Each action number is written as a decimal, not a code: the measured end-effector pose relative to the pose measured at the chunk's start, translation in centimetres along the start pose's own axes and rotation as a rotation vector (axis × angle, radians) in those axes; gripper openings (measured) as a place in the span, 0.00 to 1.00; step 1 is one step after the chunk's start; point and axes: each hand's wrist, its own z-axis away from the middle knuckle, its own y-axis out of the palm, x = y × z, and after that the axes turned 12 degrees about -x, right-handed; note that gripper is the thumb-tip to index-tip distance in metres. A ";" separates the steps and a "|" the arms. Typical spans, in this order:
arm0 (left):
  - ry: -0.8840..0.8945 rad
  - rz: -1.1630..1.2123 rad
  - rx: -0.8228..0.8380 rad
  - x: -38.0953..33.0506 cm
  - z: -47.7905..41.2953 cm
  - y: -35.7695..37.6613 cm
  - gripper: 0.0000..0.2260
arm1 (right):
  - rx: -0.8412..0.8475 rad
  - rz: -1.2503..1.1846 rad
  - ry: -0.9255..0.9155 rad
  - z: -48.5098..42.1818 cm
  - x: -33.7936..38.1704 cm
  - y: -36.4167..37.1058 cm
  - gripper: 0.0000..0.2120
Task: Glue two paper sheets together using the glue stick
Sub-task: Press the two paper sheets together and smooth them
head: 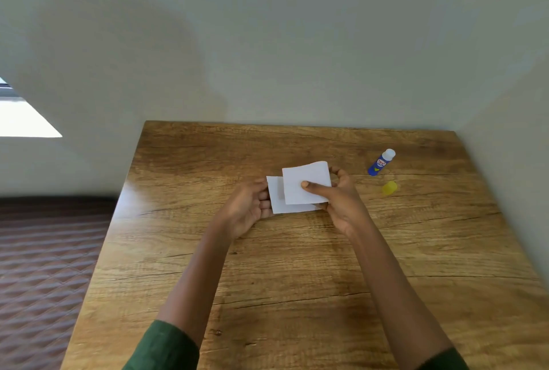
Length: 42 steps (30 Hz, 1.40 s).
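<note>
while pinched by thumb and fingers of right hand [338, 200], top sheet [306, 181] white, slightly curled, askew over lower sheet [276, 194], held at left edge by left hand [246, 209] fingers, just above mid worktop [297, 280]. right: blue glue stick [381, 162], uncapped; yellow cap [389, 188] beside.

Lower sheet [275, 195] mostly under upper sheet [306, 173]

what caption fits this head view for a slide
Right hand pinches a white paper sheet over a second sheet held by the left hand, uncapped glue stick and yellow cap nearby
</note>
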 end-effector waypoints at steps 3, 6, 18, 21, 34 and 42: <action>0.008 -0.019 -0.007 0.0 0.0 0.2 0.15 | 0.021 0.013 -0.002 -0.1 -0.7 0.6 0.31; 0.004 -0.024 0.007 0.1 -0.3 0.2 0.15 | 0.014 0.051 -0.021 -0.4 -1.4 0.7 0.32; -0.034 -0.036 -0.021 -0.1 -0.7 0.5 0.15 | 0.059 0.116 -0.117 -1.2 -2.2 0.9 0.35; -0.035 -0.039 -0.019 -0.1 -0.7 0.6 0.15 | 0.044 0.094 -0.121 -1.1 -2.3 0.9 0.34; -0.034 -0.052 -0.018 -0.2 -0.4 0.6 0.15 | 0.000 0.097 -0.143 -0.5 -2.7 0.8 0.33; -0.033 -0.059 -0.019 -0.3 -0.3 0.6 0.16 | -0.009 0.128 -0.169 -0.2 -2.6 1.0 0.33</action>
